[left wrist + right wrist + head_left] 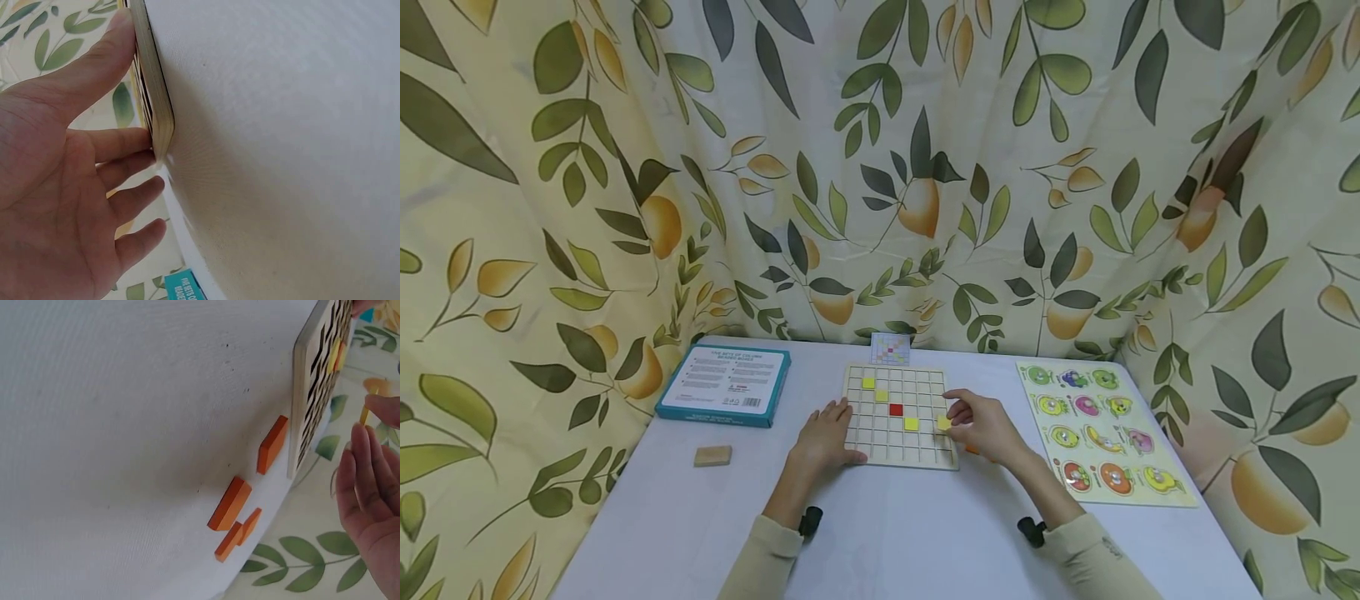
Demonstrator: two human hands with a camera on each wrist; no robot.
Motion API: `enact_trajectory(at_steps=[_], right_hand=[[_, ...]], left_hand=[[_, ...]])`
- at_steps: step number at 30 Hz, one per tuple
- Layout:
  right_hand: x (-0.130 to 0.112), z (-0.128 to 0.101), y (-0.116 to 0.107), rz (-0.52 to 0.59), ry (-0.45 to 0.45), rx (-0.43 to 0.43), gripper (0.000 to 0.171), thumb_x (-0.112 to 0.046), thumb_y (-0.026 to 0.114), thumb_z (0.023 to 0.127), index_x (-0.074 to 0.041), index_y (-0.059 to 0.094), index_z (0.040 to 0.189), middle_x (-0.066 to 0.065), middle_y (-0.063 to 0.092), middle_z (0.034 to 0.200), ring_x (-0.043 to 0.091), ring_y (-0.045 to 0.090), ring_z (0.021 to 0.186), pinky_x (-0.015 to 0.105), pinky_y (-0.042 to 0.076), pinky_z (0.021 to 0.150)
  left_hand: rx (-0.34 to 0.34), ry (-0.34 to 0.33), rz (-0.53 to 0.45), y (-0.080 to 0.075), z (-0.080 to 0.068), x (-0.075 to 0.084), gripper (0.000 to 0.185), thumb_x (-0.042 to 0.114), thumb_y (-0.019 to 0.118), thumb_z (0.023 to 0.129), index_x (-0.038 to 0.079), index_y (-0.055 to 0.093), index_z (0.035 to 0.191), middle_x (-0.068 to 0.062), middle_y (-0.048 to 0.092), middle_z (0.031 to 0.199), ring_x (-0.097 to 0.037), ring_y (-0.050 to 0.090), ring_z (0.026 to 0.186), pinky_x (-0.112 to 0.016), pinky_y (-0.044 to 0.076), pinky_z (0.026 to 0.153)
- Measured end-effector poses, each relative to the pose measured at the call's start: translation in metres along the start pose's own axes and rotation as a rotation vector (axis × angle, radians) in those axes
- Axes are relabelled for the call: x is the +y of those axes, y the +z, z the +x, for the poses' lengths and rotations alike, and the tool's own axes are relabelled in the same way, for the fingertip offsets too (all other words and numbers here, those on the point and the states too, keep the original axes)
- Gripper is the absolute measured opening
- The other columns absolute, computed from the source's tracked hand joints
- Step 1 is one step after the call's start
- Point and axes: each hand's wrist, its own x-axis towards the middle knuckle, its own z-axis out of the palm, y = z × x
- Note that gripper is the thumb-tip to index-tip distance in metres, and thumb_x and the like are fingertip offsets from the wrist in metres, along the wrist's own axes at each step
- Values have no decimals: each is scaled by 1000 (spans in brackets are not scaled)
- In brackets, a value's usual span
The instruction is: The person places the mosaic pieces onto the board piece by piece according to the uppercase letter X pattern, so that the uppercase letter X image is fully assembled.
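Hands frame a wooden grid board (898,414) on a white table (880,533), seen from the head camera. The left hand (824,437) lies flat against the board's left edge, fingers straight and slightly spread. The right hand (983,425) hovers at the board's right edge, fingertips pinching a yellow tile (943,423) over a right-hand cell. More yellow tiles and one red tile (896,409) sit in the board's cells. A teal box (725,385) lies left of the board, a wooden block (712,455) in front of that box, a fruit puzzle (1101,431) right of the board, and a pattern card (891,348) stands behind it.

From the left wrist, straight fingers (119,142) and thumb touch the board's edge (156,94).

From the right wrist, the hand (369,487) holds a yellow tile (365,414) between fingertips beside the board (312,394); four orange tiles (230,503) lie on the table just beside the board's edge.
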Motion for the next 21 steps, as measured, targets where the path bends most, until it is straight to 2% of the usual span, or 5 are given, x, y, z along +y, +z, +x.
enact_trajectory(at_steps=[13,21], right_hand=[[-5,1,14,-3,-56,-27,65,3,88,74,-1,64,134,2,72,94,16,70,84,29,60,78],[-6,3,22,-1,6,-73,66,-1,92,74,-4,66,134,-1,70,94,13,66,83,25,58,77]], left_hand=[[6,2,-1,1,1,0,100,48,89,80,1,44,157,-14,37,167,-34,29,156,-54,26,126],[4,2,-5,2,2,-1,101,48,89,79,2,44,157,-14,36,167,-34,28,156,-54,25,126]])
